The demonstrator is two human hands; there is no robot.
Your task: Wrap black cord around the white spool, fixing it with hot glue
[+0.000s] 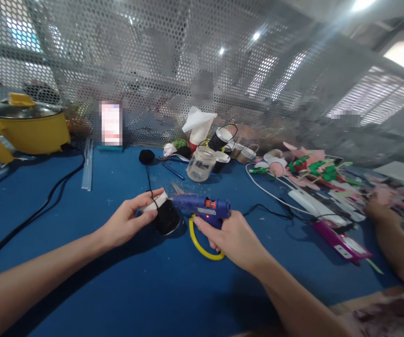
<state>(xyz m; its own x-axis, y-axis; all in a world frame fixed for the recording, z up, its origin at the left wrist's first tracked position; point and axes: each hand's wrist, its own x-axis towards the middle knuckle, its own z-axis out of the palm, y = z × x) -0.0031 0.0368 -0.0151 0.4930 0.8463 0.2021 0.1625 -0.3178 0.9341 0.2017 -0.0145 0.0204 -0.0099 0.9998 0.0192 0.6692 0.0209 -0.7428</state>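
The table (pixel 124 285) was covered with blue cloth and stood against a perforated metal screen (pixel 173 61), with a yellow pot (pixel 24 127) at the far left, a clear jar (pixel 201 164) and paper cups (pixel 221 138) in the middle, and pink and green craft pieces (pixel 310 168) at the right. The left hand (pixel 126 224) had its grip pinching a cup (pixel 163 213) half wrapped in black yarn just above the cloth, and a strand ran from it to a yarn ball (pixel 146 156) farther back. The right hand (pixel 231 238) had its grip closed around a blue glue gun (pixel 203 208) whose nozzle touched the cup, and another person's arm (pixel 394 243) rested at the right edge.
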